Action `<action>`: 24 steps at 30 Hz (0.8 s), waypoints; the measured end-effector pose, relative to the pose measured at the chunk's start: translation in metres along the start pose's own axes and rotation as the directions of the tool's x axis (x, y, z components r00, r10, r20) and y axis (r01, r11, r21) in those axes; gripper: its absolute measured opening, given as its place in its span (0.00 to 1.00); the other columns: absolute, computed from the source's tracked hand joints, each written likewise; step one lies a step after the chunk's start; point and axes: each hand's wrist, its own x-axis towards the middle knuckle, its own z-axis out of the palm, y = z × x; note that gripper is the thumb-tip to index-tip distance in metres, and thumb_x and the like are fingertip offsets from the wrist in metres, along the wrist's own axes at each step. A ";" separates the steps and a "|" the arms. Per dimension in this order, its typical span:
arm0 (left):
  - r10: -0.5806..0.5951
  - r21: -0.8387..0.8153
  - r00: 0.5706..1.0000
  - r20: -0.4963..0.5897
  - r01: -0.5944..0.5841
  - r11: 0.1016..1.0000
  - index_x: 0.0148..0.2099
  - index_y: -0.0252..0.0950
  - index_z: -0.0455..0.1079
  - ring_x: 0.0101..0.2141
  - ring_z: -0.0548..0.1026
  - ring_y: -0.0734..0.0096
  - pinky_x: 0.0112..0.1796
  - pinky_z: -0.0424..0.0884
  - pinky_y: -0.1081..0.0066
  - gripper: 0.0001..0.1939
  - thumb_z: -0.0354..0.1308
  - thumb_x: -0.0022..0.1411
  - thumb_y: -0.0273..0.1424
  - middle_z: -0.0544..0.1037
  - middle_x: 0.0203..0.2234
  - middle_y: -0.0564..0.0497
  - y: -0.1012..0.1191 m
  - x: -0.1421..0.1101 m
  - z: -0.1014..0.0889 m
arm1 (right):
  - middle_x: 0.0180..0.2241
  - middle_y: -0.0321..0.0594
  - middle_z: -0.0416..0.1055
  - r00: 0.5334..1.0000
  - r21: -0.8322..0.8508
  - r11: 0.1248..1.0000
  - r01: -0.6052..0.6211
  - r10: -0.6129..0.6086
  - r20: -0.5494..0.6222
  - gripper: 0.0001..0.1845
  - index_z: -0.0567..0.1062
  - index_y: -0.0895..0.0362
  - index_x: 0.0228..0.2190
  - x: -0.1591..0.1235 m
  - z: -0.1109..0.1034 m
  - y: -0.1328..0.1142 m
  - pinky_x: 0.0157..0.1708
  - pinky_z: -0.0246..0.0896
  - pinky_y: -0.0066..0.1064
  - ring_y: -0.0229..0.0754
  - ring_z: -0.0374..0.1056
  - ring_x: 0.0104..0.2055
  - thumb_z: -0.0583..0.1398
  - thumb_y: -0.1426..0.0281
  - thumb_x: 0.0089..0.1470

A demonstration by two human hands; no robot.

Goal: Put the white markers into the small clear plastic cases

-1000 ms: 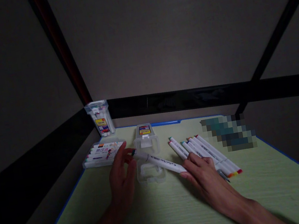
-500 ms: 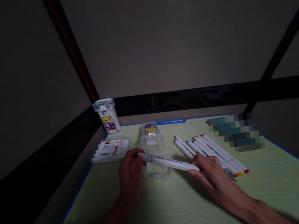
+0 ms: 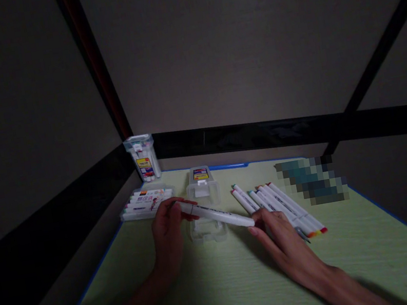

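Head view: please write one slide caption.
Left hand and right hand hold opposite ends of a white cylindrical marker above a pale-green table.

Dim light leaves the greyish walls (image 3: 230, 54) shadowy, crossed by black bands (image 3: 255, 135); below stands a pale green worktop (image 3: 219, 290) with blue edging (image 3: 229, 167).

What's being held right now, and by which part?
One white marker: the left grip holds its left end, the tip hidden by fingers; the right grip holds the opposite end.
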 end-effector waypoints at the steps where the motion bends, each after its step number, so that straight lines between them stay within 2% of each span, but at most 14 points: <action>1: 0.031 -0.002 0.999 -0.014 -0.031 1.000 0.36 0.35 0.66 0.24 0.73 0.76 0.26 0.71 0.76 0.11 0.56 0.58 0.38 0.77 0.26 0.53 -0.001 0.000 -0.001 | 0.26 0.38 0.69 1.000 0.003 1.000 0.001 -0.001 -0.002 0.13 0.65 0.55 0.31 0.000 0.000 0.000 0.31 0.59 0.34 0.42 0.63 0.29 0.47 0.62 0.61; 8: 0.245 0.074 0.969 -0.027 -0.243 0.967 0.36 0.36 0.65 0.21 0.72 0.78 0.23 0.71 0.78 0.09 0.55 0.60 0.37 0.76 0.27 0.54 0.002 -0.003 -0.002 | 0.28 0.40 0.69 1.000 0.006 1.000 0.022 -0.022 -0.007 0.10 0.66 0.56 0.35 -0.002 0.002 -0.001 0.32 0.61 0.35 0.43 0.64 0.31 0.49 0.64 0.60; 12: 0.370 0.139 0.928 -0.040 -0.362 0.922 0.36 0.37 0.66 0.20 0.69 0.79 0.20 0.67 0.79 0.08 0.55 0.60 0.36 0.74 0.25 0.55 0.006 -0.004 -0.003 | 0.27 0.39 0.68 0.999 0.002 0.999 0.040 -0.040 0.024 0.08 0.66 0.57 0.35 -0.004 0.004 -0.003 0.33 0.61 0.37 0.43 0.64 0.32 0.50 0.66 0.59; 18: 0.492 0.192 0.869 -0.048 -0.476 0.858 0.37 0.38 0.67 0.21 0.69 0.78 0.20 0.67 0.77 0.05 0.55 0.60 0.33 0.73 0.28 0.53 0.008 -0.001 -0.006 | 0.28 0.39 0.69 0.995 0.005 0.996 0.087 -0.087 0.051 0.05 0.64 0.57 0.34 -0.003 0.005 -0.005 0.34 0.61 0.37 0.43 0.65 0.31 0.51 0.69 0.59; 22: 0.543 0.230 0.840 0.006 -0.529 0.817 0.38 0.39 0.67 0.24 0.70 0.76 0.21 0.68 0.76 0.04 0.55 0.60 0.32 0.72 0.30 0.53 0.006 -0.004 -0.007 | 0.29 0.39 0.69 0.986 0.017 0.991 0.132 -0.133 0.098 0.03 0.64 0.57 0.33 -0.002 0.006 -0.007 0.34 0.61 0.38 0.43 0.66 0.32 0.51 0.71 0.58; 24: 0.539 0.258 0.841 0.039 -0.530 0.808 0.39 0.40 0.67 0.25 0.70 0.75 0.21 0.69 0.75 0.04 0.55 0.60 0.32 0.72 0.31 0.52 0.004 -0.006 -0.008 | 0.29 0.40 0.69 0.980 0.027 0.989 0.143 -0.145 0.139 0.03 0.65 0.57 0.33 -0.002 0.007 -0.009 0.34 0.61 0.38 0.43 0.66 0.33 0.51 0.72 0.58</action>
